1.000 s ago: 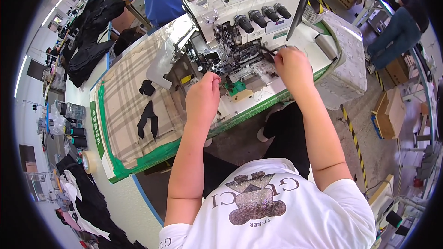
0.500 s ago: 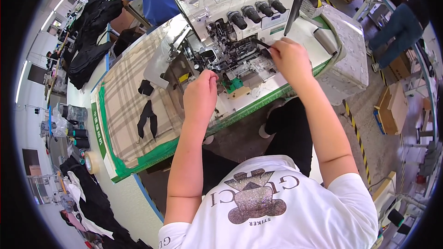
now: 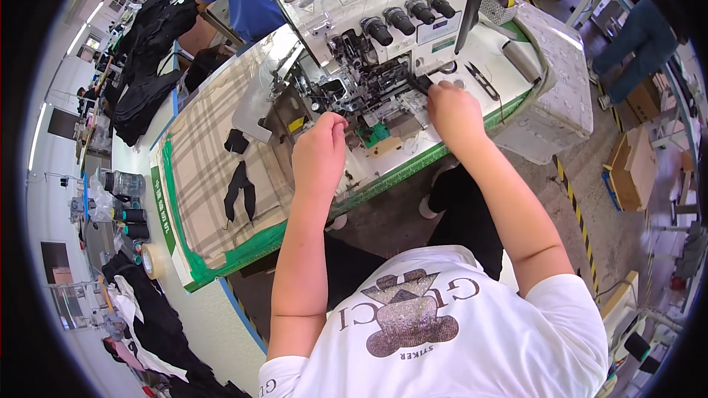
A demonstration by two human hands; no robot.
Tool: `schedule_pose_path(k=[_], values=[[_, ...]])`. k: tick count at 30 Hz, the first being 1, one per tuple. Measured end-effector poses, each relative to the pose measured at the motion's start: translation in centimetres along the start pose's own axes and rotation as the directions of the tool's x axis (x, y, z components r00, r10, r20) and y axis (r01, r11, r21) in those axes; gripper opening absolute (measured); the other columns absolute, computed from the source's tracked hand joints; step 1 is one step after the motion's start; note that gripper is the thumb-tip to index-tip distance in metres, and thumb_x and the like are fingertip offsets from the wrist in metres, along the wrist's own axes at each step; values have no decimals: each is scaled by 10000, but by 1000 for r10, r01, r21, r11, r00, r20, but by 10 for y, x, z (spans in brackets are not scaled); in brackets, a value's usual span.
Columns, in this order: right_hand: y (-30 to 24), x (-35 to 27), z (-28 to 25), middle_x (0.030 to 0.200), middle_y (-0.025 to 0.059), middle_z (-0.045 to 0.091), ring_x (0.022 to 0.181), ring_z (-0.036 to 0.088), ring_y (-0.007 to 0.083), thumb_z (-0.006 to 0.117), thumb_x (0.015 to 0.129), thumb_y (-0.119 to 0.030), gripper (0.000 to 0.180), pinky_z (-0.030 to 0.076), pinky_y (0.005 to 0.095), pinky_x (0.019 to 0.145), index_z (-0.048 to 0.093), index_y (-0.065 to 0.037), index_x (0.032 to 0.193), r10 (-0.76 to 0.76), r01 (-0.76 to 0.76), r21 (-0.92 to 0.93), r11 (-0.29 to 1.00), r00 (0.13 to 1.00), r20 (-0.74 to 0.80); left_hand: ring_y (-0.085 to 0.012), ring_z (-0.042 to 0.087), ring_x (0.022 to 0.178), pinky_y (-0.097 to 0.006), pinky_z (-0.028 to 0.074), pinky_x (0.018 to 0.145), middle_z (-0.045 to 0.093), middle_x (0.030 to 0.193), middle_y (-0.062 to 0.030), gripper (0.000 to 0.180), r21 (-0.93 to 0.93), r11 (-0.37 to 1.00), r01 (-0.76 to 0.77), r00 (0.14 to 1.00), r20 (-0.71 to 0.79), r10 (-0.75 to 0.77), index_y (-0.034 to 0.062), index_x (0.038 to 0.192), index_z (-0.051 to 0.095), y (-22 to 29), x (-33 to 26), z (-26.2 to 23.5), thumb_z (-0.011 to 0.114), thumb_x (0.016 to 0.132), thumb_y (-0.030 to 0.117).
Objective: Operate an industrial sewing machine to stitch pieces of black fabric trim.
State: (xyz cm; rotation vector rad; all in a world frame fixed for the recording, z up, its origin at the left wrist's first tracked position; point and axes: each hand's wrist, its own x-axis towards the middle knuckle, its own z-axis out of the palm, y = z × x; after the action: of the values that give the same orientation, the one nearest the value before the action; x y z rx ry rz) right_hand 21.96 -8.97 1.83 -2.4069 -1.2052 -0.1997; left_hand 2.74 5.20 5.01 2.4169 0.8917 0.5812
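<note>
From the head view we're looking down on a white sewing machine (image 3: 383, 22) in the upper middle of the frame, with a row of black knobs along its front and a dark, cluttered needle area underneath. Our left hand (image 3: 318, 153) is curled up loosely at that needle area; can't tell what it's gripping. Our right hand (image 3: 456, 112) is pinching something small and dark right at the machine's front. The desk (image 3: 221, 250), green-edged with a plaid cover, runs toward the lower left, with black fabric scraps (image 3: 240, 184) on it.
</note>
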Motion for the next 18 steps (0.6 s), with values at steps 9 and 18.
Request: schedule_pose_path(k=[9, 18], values=[[-10, 9, -1, 803, 130, 619, 720, 646, 348, 607, 831, -145, 114, 529, 441, 631, 599, -40, 788, -59, 46, -81, 996, 985, -163, -338, 668, 737, -434, 516, 653, 694, 791, -122, 111, 22, 1000, 21, 1000, 22, -22, 93, 964, 638, 3, 2, -1, 555, 938, 162], [-23, -2, -10, 826, 148, 612, 703, 623, 386, 604, 856, -153, 128, 515, 479, 639, 586, -31, 821, 15, -1, 108, 994, 991, -136, -336, 667, 738, -426, 512, 651, 687, 777, -125, 109, 25, 999, 40, 999, 22, -41, 99, 959, 642, 4, -1, -1, 557, 936, 163]])
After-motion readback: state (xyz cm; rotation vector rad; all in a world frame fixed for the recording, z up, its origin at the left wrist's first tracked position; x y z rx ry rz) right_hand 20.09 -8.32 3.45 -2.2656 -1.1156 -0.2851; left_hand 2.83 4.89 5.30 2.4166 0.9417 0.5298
